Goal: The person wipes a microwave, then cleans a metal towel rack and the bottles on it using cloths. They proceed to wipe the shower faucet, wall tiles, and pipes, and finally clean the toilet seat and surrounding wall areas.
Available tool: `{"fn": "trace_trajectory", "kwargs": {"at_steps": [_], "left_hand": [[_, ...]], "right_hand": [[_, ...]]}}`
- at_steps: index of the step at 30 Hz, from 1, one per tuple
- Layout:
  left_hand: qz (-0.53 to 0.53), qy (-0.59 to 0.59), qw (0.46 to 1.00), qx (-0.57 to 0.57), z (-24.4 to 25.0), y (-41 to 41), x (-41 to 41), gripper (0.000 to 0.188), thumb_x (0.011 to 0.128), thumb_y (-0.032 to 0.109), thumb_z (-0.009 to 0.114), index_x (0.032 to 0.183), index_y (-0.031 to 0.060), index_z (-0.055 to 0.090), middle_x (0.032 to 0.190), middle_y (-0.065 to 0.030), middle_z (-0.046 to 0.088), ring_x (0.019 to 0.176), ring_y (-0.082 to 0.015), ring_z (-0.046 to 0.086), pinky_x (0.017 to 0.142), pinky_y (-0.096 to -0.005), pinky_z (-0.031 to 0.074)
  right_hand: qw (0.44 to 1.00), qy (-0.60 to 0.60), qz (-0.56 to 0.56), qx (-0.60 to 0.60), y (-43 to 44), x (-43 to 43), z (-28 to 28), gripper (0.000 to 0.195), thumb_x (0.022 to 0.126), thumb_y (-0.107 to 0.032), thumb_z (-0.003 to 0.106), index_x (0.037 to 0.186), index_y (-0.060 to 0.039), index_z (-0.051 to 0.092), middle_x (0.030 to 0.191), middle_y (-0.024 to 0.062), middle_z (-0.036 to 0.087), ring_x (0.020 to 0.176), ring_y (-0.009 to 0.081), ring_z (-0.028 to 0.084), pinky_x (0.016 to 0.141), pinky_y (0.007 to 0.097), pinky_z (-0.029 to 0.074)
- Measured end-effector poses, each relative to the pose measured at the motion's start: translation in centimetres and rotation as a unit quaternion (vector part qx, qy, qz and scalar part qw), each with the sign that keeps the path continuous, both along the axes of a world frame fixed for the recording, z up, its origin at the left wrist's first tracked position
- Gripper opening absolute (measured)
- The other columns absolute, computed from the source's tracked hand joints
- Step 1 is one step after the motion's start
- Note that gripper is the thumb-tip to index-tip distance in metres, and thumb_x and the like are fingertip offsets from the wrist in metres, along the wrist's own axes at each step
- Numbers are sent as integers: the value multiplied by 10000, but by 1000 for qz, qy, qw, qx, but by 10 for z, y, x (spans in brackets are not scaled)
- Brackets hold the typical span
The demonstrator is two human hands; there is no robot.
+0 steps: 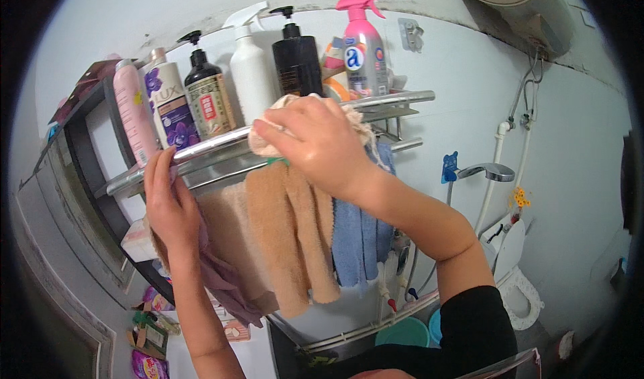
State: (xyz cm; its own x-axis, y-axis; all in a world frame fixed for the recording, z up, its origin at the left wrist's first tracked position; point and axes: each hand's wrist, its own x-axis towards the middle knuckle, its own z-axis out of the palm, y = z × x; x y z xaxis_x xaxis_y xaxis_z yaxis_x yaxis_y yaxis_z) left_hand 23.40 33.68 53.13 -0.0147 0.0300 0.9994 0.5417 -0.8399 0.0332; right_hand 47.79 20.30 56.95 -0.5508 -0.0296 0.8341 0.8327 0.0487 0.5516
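My right hand (317, 142) presses a pale pink cloth (259, 145) onto the chrome front rail of a wall shelf (216, 146). Farther left, my left hand (171, 203) hooks its fingers over that same rail. A mauve cloth (226, 283) hangs just beside the left palm, and part of it lies behind that hand. Below the rail hang a beige towel (226, 228), a tan towel (279, 243) and a blue towel (359, 238). Behind the cloth on the shelf stand a white spray bottle (251, 77) and a black pump bottle (297, 62).
A pink-topped spray bottle (365, 62) occupies the shelf's right. On its left are a dark-necked pump bottle (209, 97), a Lux bottle (171, 102) and a pink can (133, 107). A shower head (488, 171), toilet (520, 298) and water heater (523, 11) are to the right.
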Motion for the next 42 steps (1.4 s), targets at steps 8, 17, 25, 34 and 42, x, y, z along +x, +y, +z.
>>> {"fn": "trace_trajectory", "kwargs": {"at_steps": [8,17,25,34,42], "left_hand": [[13,18,1000,15,4,-6,0,398,958,-99,539,1324,8,652,1334,-192,661,1248,-362,637,1069,-414,488],[12,5,1000,12,2,1,3,365,978,-74,546,1322,-3,647,1333,-191,662,1264,-353,625,1087,-402,471],[7,-8,1000,14,2,4,7,392,957,-88,557,1332,-10,645,1339,-184,661,1284,-331,620,1108,-399,458],[31,-24,999,13,0,5,13,373,973,-95,541,1326,-21,638,1323,-191,655,1284,-335,613,1110,-393,449],[67,-32,997,30,-2,7,16,394,964,-92,537,1337,-10,635,1329,-194,652,1286,-347,612,1109,-404,450]], "right_hand": [[996,54,-69,-14,-71,109,-6,320,879,-129,655,1184,-132,749,1181,32,723,1102,265,647,964,452,509],[946,317,-35,-52,-132,212,-67,422,834,25,702,1245,-63,737,1235,120,718,1155,319,639,1045,434,489],[952,292,-13,-96,-95,194,-91,433,814,18,706,1238,-64,741,1235,113,709,1150,328,614,1031,430,483],[858,489,136,-76,-98,235,-141,402,818,51,668,1202,-41,743,1245,114,701,1178,290,636,1058,396,488],[849,408,277,-189,16,285,-91,354,833,46,659,1183,19,702,1273,134,682,1210,276,654,1067,371,504]]}}
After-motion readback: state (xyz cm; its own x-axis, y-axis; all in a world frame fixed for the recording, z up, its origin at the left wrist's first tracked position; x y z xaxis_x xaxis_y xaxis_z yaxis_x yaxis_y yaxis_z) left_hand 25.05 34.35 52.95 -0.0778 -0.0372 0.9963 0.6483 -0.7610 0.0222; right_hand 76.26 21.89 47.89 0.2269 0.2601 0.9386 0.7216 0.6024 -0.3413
